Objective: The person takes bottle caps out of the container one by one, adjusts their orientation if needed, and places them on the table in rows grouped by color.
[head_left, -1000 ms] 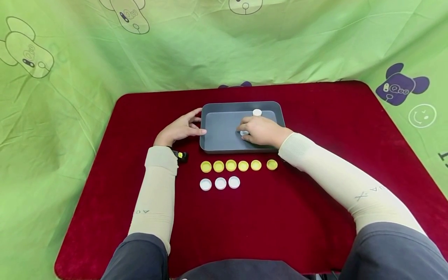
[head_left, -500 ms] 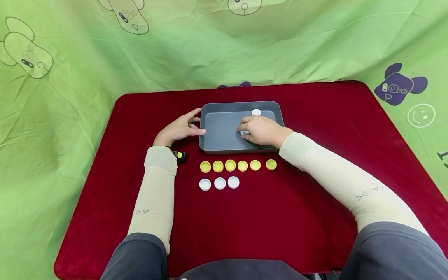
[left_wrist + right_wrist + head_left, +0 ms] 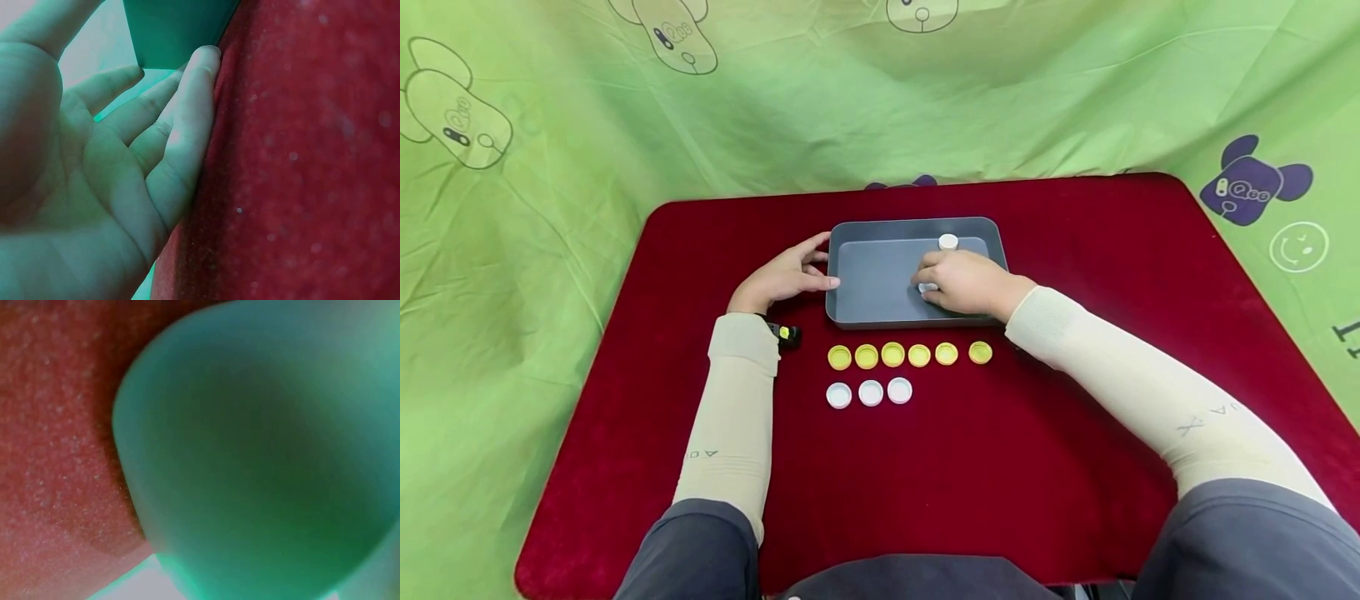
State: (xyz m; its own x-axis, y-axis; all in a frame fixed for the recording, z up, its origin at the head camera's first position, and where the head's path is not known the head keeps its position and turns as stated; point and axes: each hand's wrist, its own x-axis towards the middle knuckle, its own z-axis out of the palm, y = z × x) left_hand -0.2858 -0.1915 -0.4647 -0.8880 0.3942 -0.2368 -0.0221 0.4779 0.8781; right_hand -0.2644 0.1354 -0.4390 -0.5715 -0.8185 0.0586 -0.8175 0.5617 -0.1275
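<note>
In the head view a grey rectangular tray point(image 3: 880, 275) lies on the red cloth. My right hand point(image 3: 966, 282) reaches into it over the right wall and pinches a white bottle cap point(image 3: 927, 287), mostly covered by the fingers. Just beyond that hand, another white cap point(image 3: 948, 242) sits in the tray with its flat top up. My left hand point(image 3: 786, 273) rests against the tray's left side, thumb at the rim. In the left wrist view the extended fingers point(image 3: 187, 125) touch the tray's dark corner point(image 3: 175, 31).
Between the tray and my body, several yellow caps point(image 3: 892, 354) form a row, hollow side up. Three white caps point(image 3: 870, 393) line up closer to me. A blurred greenish curved surface point(image 3: 250, 450) fills much of the right wrist view. Green printed cloth point(image 3: 1000, 100) hangs behind the table.
My right hand has shifted slightly to the right within the tray, with the white cap between its fingers. The left hand stays at the tray's side.
</note>
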